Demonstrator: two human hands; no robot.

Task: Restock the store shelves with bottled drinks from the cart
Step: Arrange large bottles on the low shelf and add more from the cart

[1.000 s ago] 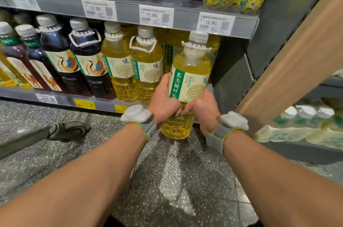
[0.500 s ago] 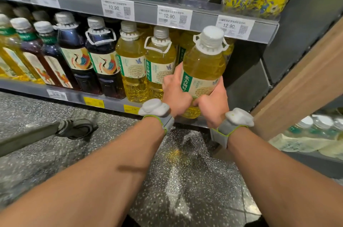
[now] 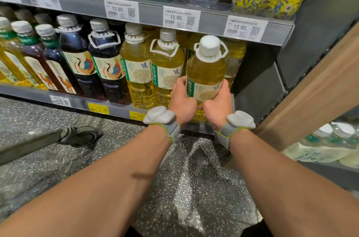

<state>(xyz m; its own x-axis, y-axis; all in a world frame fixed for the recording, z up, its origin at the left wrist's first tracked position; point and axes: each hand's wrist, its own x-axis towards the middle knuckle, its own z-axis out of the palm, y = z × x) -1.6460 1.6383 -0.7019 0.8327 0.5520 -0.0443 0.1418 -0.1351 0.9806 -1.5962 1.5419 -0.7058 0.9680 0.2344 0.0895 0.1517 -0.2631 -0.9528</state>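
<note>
A big yellow tea bottle (image 3: 206, 69) with a white cap, white carry loop and green-and-cream label is upright at the right end of the lower shelf (image 3: 116, 109). My left hand (image 3: 181, 102) grips its lower left side and my right hand (image 3: 218, 104) grips its lower right side. The bottle's base is hidden behind my hands, so I cannot tell whether it rests on the shelf. Just to its left stand two matching yellow bottles (image 3: 167, 68), and more yellow bottles sit behind it.
Dark tea bottles (image 3: 105, 62) fill the shelf further left. The upper shelf edge (image 3: 151, 13) with price tags hangs just above the held bottle's cap. A grey side panel (image 3: 258, 85) and a wooden board (image 3: 314, 89) close off the right. A cart wheel (image 3: 81, 136) is on the speckled floor.
Both hands have lifted the yellow bottle from below the shelf edge up and forward into the gap at the shelf's right end, and it has come more upright.
</note>
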